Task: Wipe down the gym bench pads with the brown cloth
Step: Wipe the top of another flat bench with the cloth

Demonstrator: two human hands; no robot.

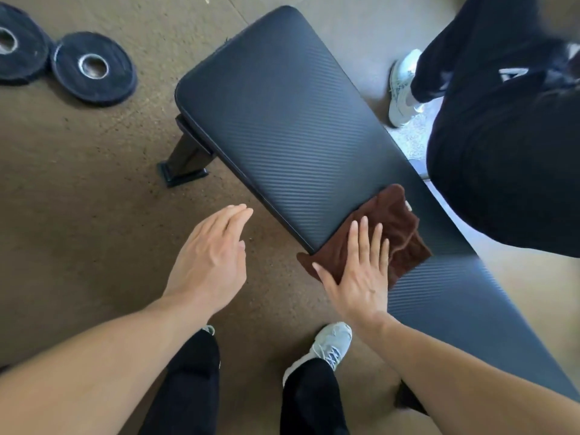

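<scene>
The brown cloth (386,237) lies right of centre in the frame, bunched over the junction where the large bench pad (282,120), running up toward the top centre, meets the second pad (464,309), which stretches to the lower right. One corner of the cloth droops off the near edge of the bench toward the floor (78,199). The right hand (361,271) lies flat on the cloth with fingers straight and slightly spread, pressing it down rather than gripping it. The left hand (210,259) hovers over the floor just beside the bench, fingers straight and together, holding nothing. The cloth looks like soft, light terry: it folds and wrinkles on itself, so it will likely bunch up and slide under a loose touch. A flat palm with firm downward pressure over its middle seems the best hold, keeping the folds trapped underneath; for edges, pinching a gathered wad would work. The pads look firm, with a smooth, ribbed, vinyl-like skin that should let the cloth glide easily. Two weight plates (94,69) lie on the floor at the upper left, and another person's dark-trousered legs (502,152) and white shoe (403,89) stand at the upper right, close to the bench's far side.
</scene>
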